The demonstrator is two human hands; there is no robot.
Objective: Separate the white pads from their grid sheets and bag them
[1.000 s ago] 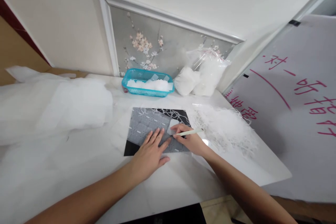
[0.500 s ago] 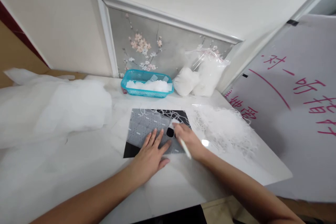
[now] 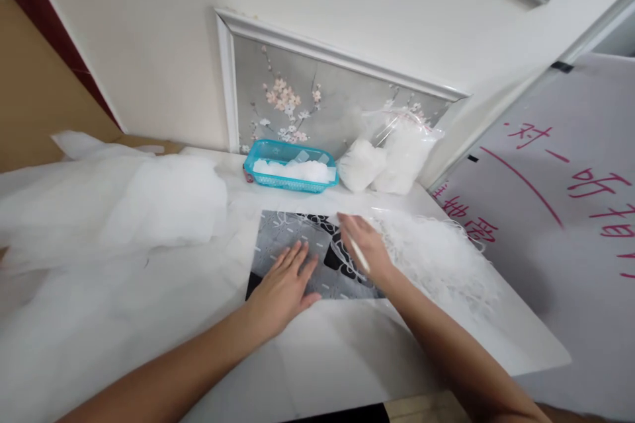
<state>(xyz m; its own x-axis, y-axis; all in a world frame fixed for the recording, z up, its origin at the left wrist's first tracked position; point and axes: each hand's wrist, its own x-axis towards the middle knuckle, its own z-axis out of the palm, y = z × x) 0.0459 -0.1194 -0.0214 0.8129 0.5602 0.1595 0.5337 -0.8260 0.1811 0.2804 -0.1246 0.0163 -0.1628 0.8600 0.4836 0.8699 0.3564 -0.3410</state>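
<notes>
My left hand (image 3: pixel 285 287) lies flat, fingers spread, on a thin grey-looking translucent sheet (image 3: pixel 272 238) marked with lines and small white slots. Under the sheet is a black board (image 3: pixel 253 283), bare at its lower left corner. My right hand (image 3: pixel 370 248) is closed around a slim white pen-like tool (image 3: pixel 359 255) over the board's right side; its working tip is hidden by my fingers. Thin white strands (image 3: pixel 342 252) loop across the black area between my hands and along the board's top edge.
A heap of white strands (image 3: pixel 441 264) lies to the right. Behind stand a blue basket (image 3: pixel 292 184) with white pieces and clear bags (image 3: pixel 404 152) of white material. Crumpled white sheet material (image 3: pixel 173 198) covers the left. A whiteboard (image 3: pixel 536 211) with red writing borders the table's right.
The view has shifted, so the scene sits further right. My right hand has moved slightly away from my left. More black and more loose strands show between them; my left hand stays pressed down.
</notes>
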